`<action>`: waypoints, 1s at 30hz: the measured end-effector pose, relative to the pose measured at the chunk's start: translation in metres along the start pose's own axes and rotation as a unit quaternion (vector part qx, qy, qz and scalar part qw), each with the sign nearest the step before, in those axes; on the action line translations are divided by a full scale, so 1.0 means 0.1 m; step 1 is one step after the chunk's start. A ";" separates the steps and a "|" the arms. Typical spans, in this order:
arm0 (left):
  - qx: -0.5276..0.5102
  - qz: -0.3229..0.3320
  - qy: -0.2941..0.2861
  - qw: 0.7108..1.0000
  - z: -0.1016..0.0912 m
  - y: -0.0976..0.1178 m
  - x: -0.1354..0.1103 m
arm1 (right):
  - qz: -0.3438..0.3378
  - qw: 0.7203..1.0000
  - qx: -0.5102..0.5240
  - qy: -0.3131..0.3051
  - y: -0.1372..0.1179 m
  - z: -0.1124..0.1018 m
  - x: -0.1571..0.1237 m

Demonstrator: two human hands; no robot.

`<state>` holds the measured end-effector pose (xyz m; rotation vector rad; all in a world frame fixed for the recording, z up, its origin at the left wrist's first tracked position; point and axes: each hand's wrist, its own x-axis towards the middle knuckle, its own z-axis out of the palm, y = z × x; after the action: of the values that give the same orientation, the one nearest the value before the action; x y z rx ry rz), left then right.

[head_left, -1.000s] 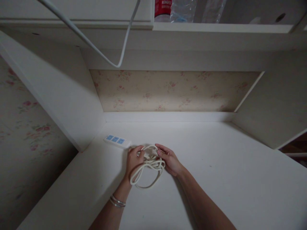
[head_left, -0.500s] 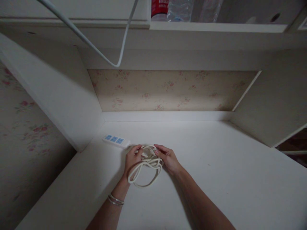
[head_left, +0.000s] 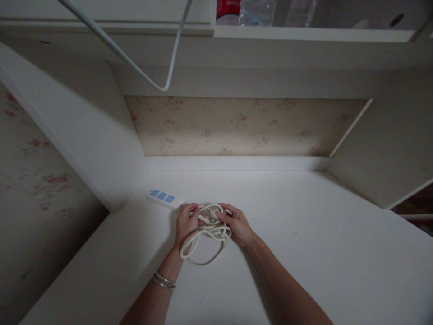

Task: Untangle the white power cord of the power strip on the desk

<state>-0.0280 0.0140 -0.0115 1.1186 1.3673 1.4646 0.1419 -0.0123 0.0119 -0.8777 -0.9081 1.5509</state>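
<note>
Head camera: you worked at a white desk [head_left: 304,253] set into a recessed alcove, both hands closed on a white cord [head_left: 209,231] that lay bunched on the desktop in front of you. Your left hand [head_left: 186,224], two bangles [head_left: 164,280] on its wrist, pinched the near side of the bundle. Your right hand [head_left: 238,224] curled its fingers over the far side, so the two hands met across the top of the coil.

By the look of it, most of the cord had been gathered: several turns lay stacked between your hands. One larger loop sagged loose toward you on the desk, and no tie or wrap could be seen holding the turns together, so the bundling appeared well under way but not finished.

The power strip [head_left: 164,197], with its three blue-faced outlets, lay flat just beyond your left hand near the alcove's side wall. Whether the cord ran into it was hidden by your fingers.

A floral back panel [head_left: 237,126] closed the recess, plastic bottles [head_left: 257,11] stood on the shelf above, and a pale cable [head_left: 135,63] hung down at upper left.
</note>
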 end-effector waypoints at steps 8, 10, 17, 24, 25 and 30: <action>-0.021 -0.004 -0.001 1.000 0.02 0.00 -0.01 | -0.017 0.995 -0.051 0.080 0.03 -0.03 0.05; -0.013 -0.001 -0.004 1.000 0.02 0.01 -0.02 | -0.040 0.993 -0.078 0.076 0.03 -0.06 0.05; 0.042 0.028 -0.012 0.999 -0.01 0.03 -0.03 | -0.045 0.994 -0.098 0.036 0.04 -0.09 0.05; 0.035 0.011 -0.037 0.999 0.02 0.08 -0.11 | -0.074 0.975 -0.188 0.092 0.10 -0.10 0.09; 0.038 0.014 -0.044 0.998 0.02 0.08 -0.12 | -0.074 0.973 -0.196 0.093 0.11 -0.11 0.09; 0.019 0.007 -0.023 1.000 0.00 0.14 -0.09 | -0.058 0.976 -0.184 0.096 0.09 -0.10 0.07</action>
<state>-0.0255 0.0040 0.0016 1.1819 1.3633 1.4181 0.1458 -0.0056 -0.0008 -1.1922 -1.1034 1.1913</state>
